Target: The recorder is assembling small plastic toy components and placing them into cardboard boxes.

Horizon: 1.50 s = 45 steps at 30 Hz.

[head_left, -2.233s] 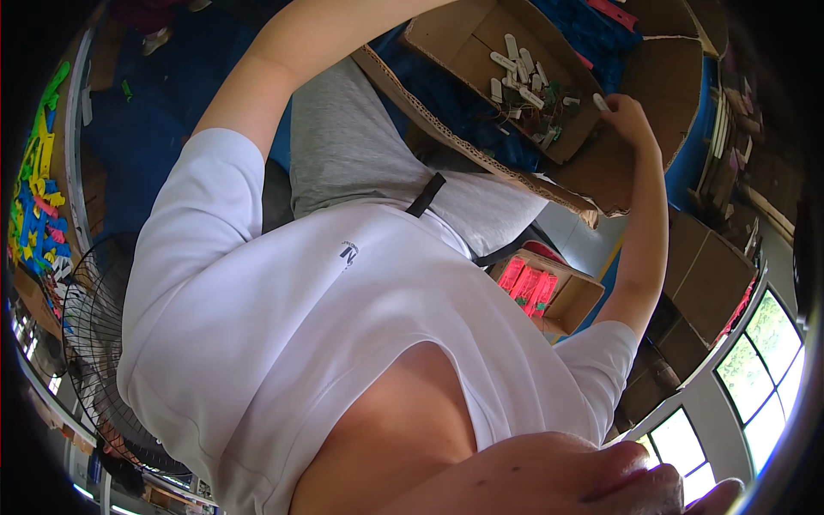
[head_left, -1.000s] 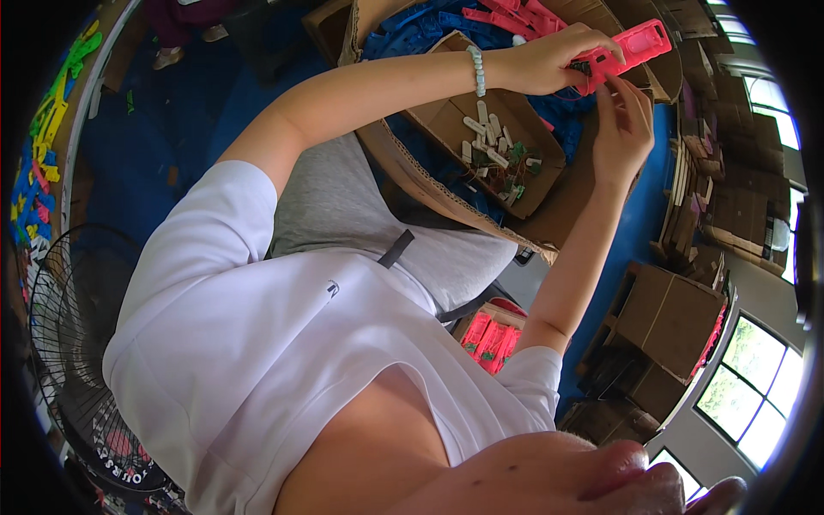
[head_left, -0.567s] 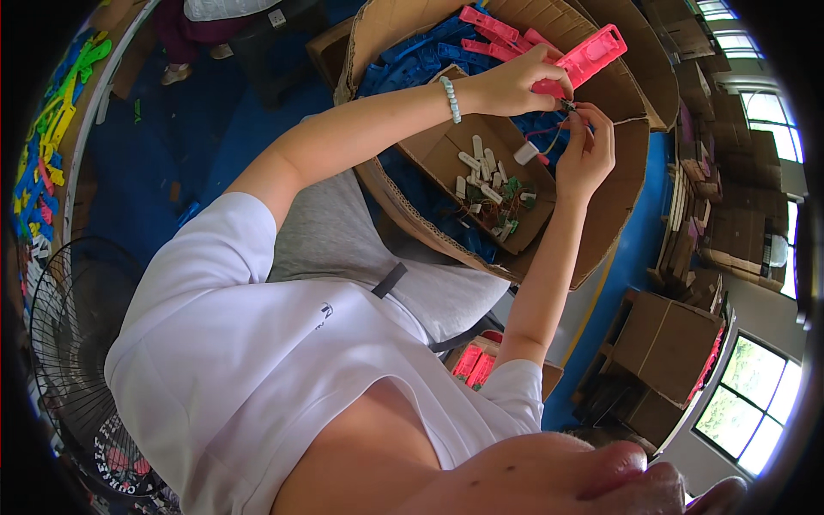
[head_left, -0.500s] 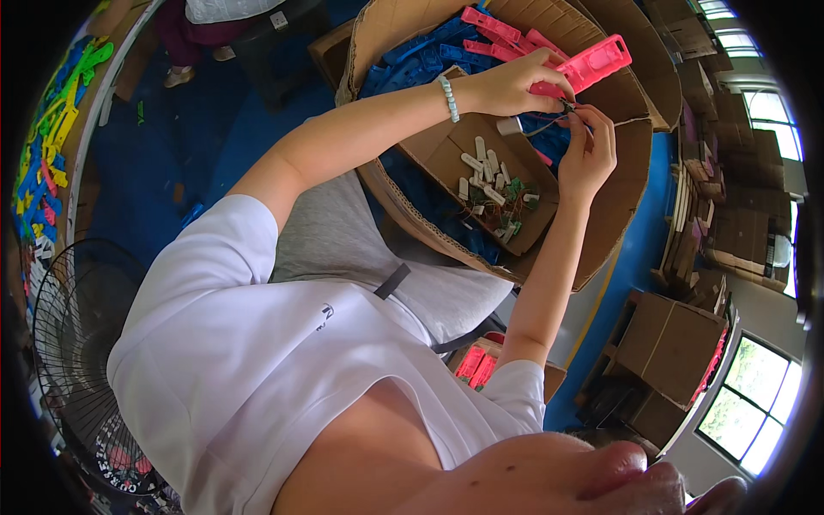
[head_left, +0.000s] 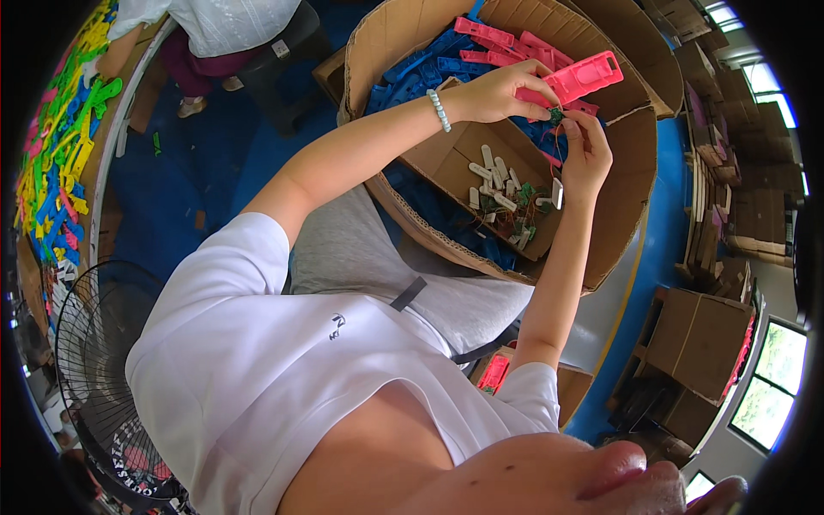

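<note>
Change: both hands have drifted slightly right since half a second ago, and the pink plastic piece (head_left: 580, 78) now sits higher against the big box wall, the right hand pressed closer under it.
Left hand: left hand (head_left: 502, 90) is closed around the near end of the pink plastic piece, fingers wrapped over the top, a white bead bracelet (head_left: 439, 110) on the wrist.
Right hand: right hand (head_left: 587, 154) is up just under the piece, fingertips pinched narrow on a small green part (head_left: 556, 114) with thin wires trailing from it; it touches the underside of the pink piece.
Pink piece: flat, long, with a slot at its far end, held tilted in the air over the large cardboard box (head_left: 620, 197).
Large box: holds blue plastic pieces (head_left: 429, 62) and more pink pieces (head_left: 506, 39) piled at the back.
Small tray box: a shallow cardboard box (head_left: 446, 163) rests inside the large one, right below the hands, with small white parts (head_left: 491, 172) and green wired bits (head_left: 524, 196) loose in it.
Nearby: a floor fan (head_left: 103, 378) at lower left, a rack of coloured plastic pieces (head_left: 60, 154) along the left edge, another person's legs (head_left: 206, 51) at the top, brown boxes (head_left: 704, 343) stacked at right.
</note>
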Available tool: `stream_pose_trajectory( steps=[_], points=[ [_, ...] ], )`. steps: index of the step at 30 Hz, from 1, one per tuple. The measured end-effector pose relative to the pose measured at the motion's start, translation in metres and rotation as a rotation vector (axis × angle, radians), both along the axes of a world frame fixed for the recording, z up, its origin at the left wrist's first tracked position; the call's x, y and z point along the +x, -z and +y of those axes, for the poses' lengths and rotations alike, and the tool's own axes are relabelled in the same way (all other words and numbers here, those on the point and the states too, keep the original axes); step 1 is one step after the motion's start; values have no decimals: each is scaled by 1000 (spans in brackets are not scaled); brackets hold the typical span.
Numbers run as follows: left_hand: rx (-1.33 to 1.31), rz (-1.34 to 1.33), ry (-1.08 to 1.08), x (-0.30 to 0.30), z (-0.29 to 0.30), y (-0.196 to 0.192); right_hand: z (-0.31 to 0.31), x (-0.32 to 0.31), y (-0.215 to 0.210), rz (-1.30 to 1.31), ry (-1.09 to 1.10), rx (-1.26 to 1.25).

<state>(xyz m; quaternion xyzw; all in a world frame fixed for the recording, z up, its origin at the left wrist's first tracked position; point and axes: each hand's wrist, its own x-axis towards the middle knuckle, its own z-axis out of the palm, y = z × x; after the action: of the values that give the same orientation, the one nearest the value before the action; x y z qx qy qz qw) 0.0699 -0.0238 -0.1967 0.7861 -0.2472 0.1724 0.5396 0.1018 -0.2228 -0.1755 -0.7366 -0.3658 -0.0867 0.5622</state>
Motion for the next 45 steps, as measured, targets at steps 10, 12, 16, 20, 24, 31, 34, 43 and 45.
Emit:
stream_pose_trajectory(
  steps=[10,12,16,20,24,31,34,43,45],
  points=[
    [-313,69,-44,-8,-17,-5,5,11,19,505,-136,533],
    [-299,42,-82,-8,-19,-4,6,11,21,605,-117,581],
    [-404,62,-113,-7,-23,-1,7,10,25,605,-87,580],
    [-298,-36,-265,-1,-25,6,12,7,29,532,-51,532],
    [-95,-86,-290,4,-23,13,8,9,30,442,-33,495],
    [-307,27,-150,5,-24,22,7,1,13,445,22,394],
    [-71,-76,-225,-1,-30,16,11,-2,11,497,19,415],
    [-339,209,29,-7,-36,5,6,8,28,489,53,436],
    [-632,175,83,-3,-36,-1,6,8,30,492,40,422]
  ],
)
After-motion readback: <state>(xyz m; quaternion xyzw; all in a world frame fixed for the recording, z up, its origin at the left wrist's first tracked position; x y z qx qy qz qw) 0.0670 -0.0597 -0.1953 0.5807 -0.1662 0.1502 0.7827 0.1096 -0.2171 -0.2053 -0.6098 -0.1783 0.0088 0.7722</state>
